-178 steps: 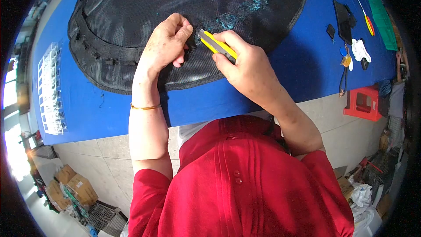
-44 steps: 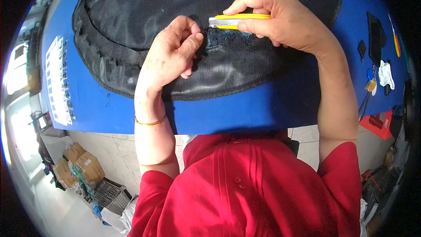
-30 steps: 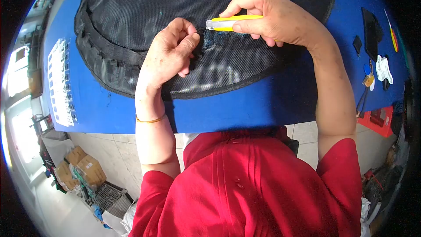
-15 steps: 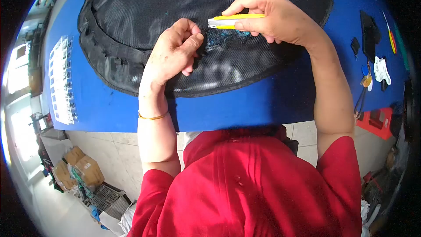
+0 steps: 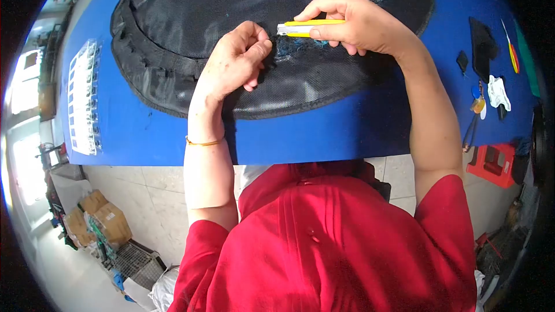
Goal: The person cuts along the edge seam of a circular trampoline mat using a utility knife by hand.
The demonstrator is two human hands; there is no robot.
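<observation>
Black mesh cloth (image 5: 277,0), round-edged, glossy, teal-flecked, lies on the blue desk (image 5: 324,138); my right fingers (image 5: 324,4) grip a yellow cutter (image 5: 298,28), my left fingers (image 5: 259,51) pinch together, on what I can't tell.

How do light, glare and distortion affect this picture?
Head view: the left window is blown out and glare washes over the clear plastic; head view: shadow darkens the blue table beside the right forearm; head view: lens curvature bends the scene, with black corners; head view: the yellow knife looks fairly sharp, and sheen streaks the black cloth.
</observation>
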